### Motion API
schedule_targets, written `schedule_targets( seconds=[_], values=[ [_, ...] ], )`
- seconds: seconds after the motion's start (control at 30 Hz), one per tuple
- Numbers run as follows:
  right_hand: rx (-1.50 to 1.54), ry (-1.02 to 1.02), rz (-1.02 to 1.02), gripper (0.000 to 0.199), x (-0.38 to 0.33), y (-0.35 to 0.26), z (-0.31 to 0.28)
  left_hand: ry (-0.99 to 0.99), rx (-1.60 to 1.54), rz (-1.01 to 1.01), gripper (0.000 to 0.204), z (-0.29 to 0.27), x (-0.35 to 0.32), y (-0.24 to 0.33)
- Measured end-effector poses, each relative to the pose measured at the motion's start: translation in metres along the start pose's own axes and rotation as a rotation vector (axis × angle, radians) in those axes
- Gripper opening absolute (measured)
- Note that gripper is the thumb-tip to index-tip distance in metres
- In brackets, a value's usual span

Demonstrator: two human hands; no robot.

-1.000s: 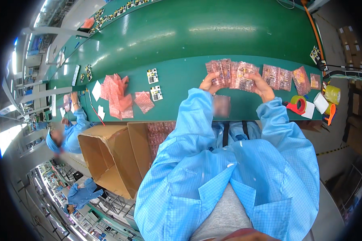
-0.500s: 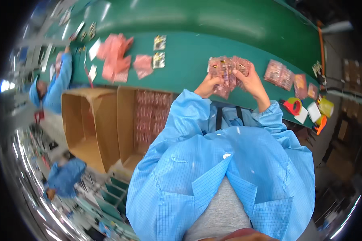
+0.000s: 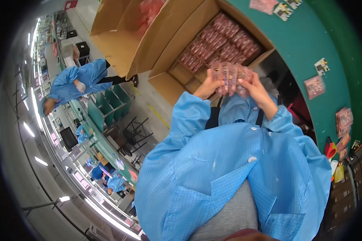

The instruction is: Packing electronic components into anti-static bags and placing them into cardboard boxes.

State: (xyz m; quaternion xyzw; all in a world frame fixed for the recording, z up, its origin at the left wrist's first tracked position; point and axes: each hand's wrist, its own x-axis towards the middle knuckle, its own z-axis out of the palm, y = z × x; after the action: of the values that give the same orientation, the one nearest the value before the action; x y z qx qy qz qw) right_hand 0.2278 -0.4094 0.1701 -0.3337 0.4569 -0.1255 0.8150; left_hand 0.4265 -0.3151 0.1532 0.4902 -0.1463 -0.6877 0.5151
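A row of pink see-through bags [image 3: 231, 77] with small parts inside is held between both my hands. My left hand [image 3: 207, 86] grips its left end, thumb on top. At the right end my right hand [image 3: 261, 94] closes on it the same way. Just beyond the bags is an open cardboard carton [image 3: 163, 79], partly filled with rows of similar pink packets [image 3: 221, 40]. Brown cardboard shows in its near part. The held bags overlap the carton's near side in view; whether they touch it I cannot tell.
A second open carton [image 3: 112, 46] with crumpled pink bags [image 3: 151, 13] stands on the left. The green table [image 3: 299, 42] curves along the right, carrying small boards [image 3: 321, 66], a single pink packet [image 3: 314, 87], packet stacks [image 3: 344, 120] and a red-yellow tape roll [image 3: 330, 149]. A co-worker [image 3: 78, 82] stands far left.
My body and view have turned left, away from the table. The bags, still in both hands, have moved from over the table to beside the packet-filled carton.
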Motion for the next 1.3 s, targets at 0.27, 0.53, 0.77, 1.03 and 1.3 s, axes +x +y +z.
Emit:
schedule_targets(
  seconds=[0.27, 0.53, 0.77, 1.03, 1.3],
  values=[
    [-0.059, 0.304, 0.271, 0.046, 0.149, 0.191, 0.134, 0.277, 0.138, -0.069, 0.047, -0.188, -0.022, -0.035],
    [0.220, 0.870, 0.231, 0.037, 0.200, 0.308, 0.134, 0.208, 0.953, -0.156, 0.080, -0.249, 0.044, -0.125],
    [0.004, 0.885, 0.254, 0.040, 0.228, 0.322, 0.138, 0.225, 1.037, -0.076, 0.069, -0.280, 0.053, -0.139],
    [-0.221, 0.783, 0.366, 0.024, 0.234, 0.340, 0.120, 0.136, 1.348, -0.265, 0.065, -0.267, 0.079, -0.138],
    [0.117, 0.572, 0.442, 0.028, 0.191, 0.296, 0.112, 0.235, 1.421, 0.141, 0.067, -0.227, 0.037, -0.143]
  ],
)
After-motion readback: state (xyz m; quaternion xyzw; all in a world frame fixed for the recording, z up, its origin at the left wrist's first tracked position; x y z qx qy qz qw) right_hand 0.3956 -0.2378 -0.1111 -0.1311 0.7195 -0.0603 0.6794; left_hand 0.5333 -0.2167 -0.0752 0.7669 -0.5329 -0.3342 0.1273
